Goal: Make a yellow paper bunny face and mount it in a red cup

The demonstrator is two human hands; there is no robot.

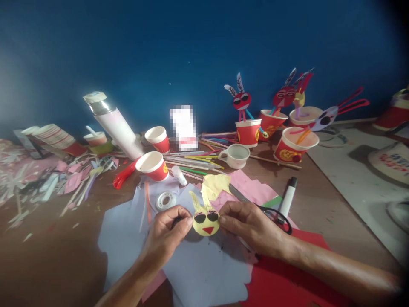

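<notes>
Between my two hands is a yellow paper face (207, 226) with two long ears, black oval eyes and a red triangle mouth. My left hand (168, 232) pinches its left edge between thumb and fingers. On the opposite edge, my right hand (247, 224) grips it the same way. Grey-blue paper sheets (204, 273) lie beneath. Close by, a pair of scissors (239, 194) with black handles is partly covered by my right hand. A roll of clear tape (166, 199) rests above my left hand.
Paper cups (151, 165) stand ahead, and a white flask (115, 128) leans leftward. A mug (235, 156), cups with paper figures (248, 132), a marker (287, 198), red paper (281, 277) and pink paper (249, 183) surround the work. Paper scraps (73, 177) are heaped left.
</notes>
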